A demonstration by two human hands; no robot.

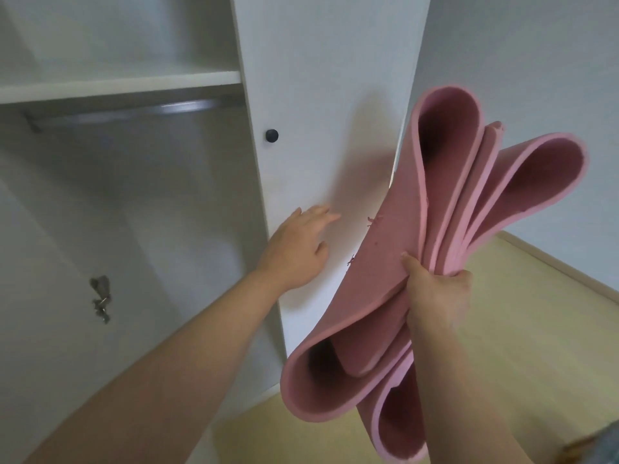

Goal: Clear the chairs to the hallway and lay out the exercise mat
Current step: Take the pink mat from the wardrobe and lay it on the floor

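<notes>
Head view: a folded pink exercise mat (378, 262) held up beside an open white wardrobe (167, 212).
Nearest, the right hand (435, 296) has its fingers (464, 279) curled tight round the mat's bunched middle, loops fanning above and below, clear of the pale floor (536, 329). The left hand (298, 246), fingers straight and loosely spread, lies against the door (318, 78) below a dark knob (271, 135). Beyond, a shelf (117, 83) and metal rail (134, 112) cross the inside; a white wall (536, 61) stands behind.
</notes>
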